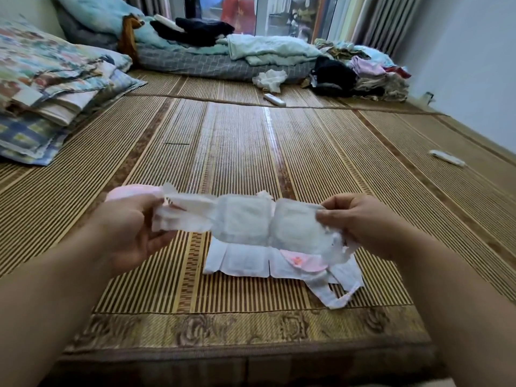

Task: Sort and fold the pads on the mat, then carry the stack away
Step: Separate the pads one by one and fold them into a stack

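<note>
A long white pad is stretched out in the air between both hands, a little above the bamboo mat. My left hand grips its left end, and my right hand pinches its right end. Behind my left hand a pink pad shows partly; I cannot tell if it is held. Under the stretched pad, more white pads lie flat on the mat. A pink flowered piece rests on them, and a loose white strip trails toward the mat's front border.
Folded patterned quilts are piled at the left. Bedding and a heap of clothes lie at the back by the window. A crumpled white cloth, a white remote and a small white wrapped item rest on the mat.
</note>
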Action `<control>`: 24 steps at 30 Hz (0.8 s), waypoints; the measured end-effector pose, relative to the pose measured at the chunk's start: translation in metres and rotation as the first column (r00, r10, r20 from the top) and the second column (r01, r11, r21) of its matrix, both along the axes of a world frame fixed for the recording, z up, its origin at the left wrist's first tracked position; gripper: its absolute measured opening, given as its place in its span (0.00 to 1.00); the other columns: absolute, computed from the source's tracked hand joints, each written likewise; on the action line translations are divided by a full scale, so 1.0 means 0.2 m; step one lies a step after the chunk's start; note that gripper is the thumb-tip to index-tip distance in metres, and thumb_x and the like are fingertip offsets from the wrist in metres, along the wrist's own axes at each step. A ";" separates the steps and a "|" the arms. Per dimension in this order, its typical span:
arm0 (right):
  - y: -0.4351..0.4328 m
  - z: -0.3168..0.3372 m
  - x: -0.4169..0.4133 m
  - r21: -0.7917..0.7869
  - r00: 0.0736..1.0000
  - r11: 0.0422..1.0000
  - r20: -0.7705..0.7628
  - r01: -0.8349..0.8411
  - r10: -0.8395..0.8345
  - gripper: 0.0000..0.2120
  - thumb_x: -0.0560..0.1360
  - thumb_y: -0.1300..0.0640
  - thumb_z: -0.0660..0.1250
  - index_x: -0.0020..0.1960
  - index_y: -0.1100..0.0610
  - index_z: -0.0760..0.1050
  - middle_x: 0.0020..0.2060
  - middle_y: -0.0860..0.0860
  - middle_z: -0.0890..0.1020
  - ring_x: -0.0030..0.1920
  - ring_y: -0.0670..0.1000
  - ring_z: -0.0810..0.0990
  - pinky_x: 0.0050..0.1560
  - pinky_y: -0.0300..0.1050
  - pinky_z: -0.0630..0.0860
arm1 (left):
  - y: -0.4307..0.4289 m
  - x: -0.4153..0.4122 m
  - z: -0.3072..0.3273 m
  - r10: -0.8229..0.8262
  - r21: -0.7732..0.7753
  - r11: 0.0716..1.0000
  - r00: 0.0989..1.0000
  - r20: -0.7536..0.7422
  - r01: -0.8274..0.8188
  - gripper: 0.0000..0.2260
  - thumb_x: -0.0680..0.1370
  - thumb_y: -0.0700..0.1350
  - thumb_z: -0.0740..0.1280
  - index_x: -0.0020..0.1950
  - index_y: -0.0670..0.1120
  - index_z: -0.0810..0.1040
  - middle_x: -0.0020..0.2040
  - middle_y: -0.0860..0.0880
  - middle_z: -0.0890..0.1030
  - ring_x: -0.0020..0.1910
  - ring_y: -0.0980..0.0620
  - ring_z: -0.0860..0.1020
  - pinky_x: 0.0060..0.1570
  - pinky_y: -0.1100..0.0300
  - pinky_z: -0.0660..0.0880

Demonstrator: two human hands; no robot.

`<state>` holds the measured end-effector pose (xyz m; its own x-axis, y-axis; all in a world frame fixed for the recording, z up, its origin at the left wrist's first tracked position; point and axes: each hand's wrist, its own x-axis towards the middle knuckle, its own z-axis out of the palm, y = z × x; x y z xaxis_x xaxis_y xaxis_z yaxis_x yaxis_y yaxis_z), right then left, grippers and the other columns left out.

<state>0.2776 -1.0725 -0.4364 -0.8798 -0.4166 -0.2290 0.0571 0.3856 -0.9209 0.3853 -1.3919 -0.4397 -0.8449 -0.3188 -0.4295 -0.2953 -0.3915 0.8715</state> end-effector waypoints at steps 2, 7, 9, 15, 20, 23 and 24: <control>-0.04 -0.05 0.00 0.182 0.999 0.982 -0.025 0.044 -0.040 0.04 0.71 0.56 0.72 0.38 0.55 0.82 0.26 0.48 0.81 0.23 0.45 0.74 0.22 0.38 0.71 | 0.00 0.02 -0.04 -0.056 -0.043 0.997 0.991 0.119 0.061 0.10 0.81 0.44 0.59 0.53 0.39 0.75 0.35 0.43 0.85 0.30 0.50 0.80 0.23 0.61 0.78; -0.08 -0.13 -0.01 0.461 0.999 0.887 0.014 0.022 -0.032 0.08 0.68 0.52 0.76 0.43 0.54 0.82 0.31 0.50 0.82 0.23 0.45 0.73 0.24 0.38 0.71 | -0.03 0.04 -0.16 -0.072 -0.190 0.972 0.944 0.321 0.139 0.08 0.80 0.45 0.61 0.53 0.43 0.77 0.38 0.44 0.84 0.33 0.49 0.81 0.26 0.59 0.77; -0.06 -0.13 -0.02 0.501 0.996 0.865 0.086 -0.026 -0.020 0.09 0.67 0.55 0.76 0.47 0.54 0.81 0.35 0.52 0.83 0.29 0.46 0.77 0.28 0.38 0.74 | -0.05 0.03 -0.20 -0.072 -0.248 0.953 0.926 0.371 0.173 0.08 0.80 0.45 0.61 0.52 0.44 0.77 0.36 0.45 0.85 0.31 0.49 0.82 0.29 0.57 0.75; 0.00 -0.10 -0.05 0.454 0.971 0.890 0.200 0.029 -0.133 0.05 0.69 0.70 0.68 0.43 0.64 0.81 0.35 0.61 0.83 0.33 0.54 0.80 0.38 0.47 0.79 | -0.06 0.01 -0.26 -0.083 -0.363 0.899 0.909 0.407 0.245 0.11 0.81 0.50 0.57 0.53 0.44 0.75 0.39 0.43 0.83 0.26 0.50 0.82 0.22 0.61 0.74; -0.02 -0.08 -0.03 0.510 0.978 0.857 0.132 0.071 -0.159 0.04 0.71 0.64 0.71 0.41 0.65 0.81 0.24 0.55 0.79 0.21 0.48 0.74 0.23 0.39 0.71 | -0.04 -0.02 -0.26 -0.129 -0.467 0.816 0.895 0.427 0.340 0.24 0.71 0.67 0.63 0.46 0.46 0.76 0.41 0.43 0.83 0.26 0.51 0.82 0.27 0.62 0.74; -0.04 -0.06 -0.01 0.465 0.985 0.880 0.077 0.101 -0.153 0.04 0.70 0.60 0.73 0.41 0.62 0.82 0.27 0.55 0.80 0.23 0.49 0.73 0.24 0.40 0.71 | -0.04 -0.02 -0.27 -0.149 -0.574 0.723 0.898 0.415 0.385 0.12 0.74 0.54 0.70 0.45 0.44 0.79 0.36 0.46 0.83 0.25 0.54 0.81 0.25 0.63 0.72; -0.05 -0.06 -0.01 0.437 0.986 0.893 0.062 0.110 -0.152 0.04 0.70 0.59 0.74 0.41 0.61 0.82 0.28 0.55 0.80 0.24 0.49 0.74 0.24 0.40 0.72 | -0.04 -0.02 -0.28 -0.151 -0.578 0.721 0.901 0.407 0.382 0.09 0.75 0.50 0.69 0.45 0.44 0.79 0.36 0.46 0.83 0.25 0.54 0.81 0.25 0.63 0.71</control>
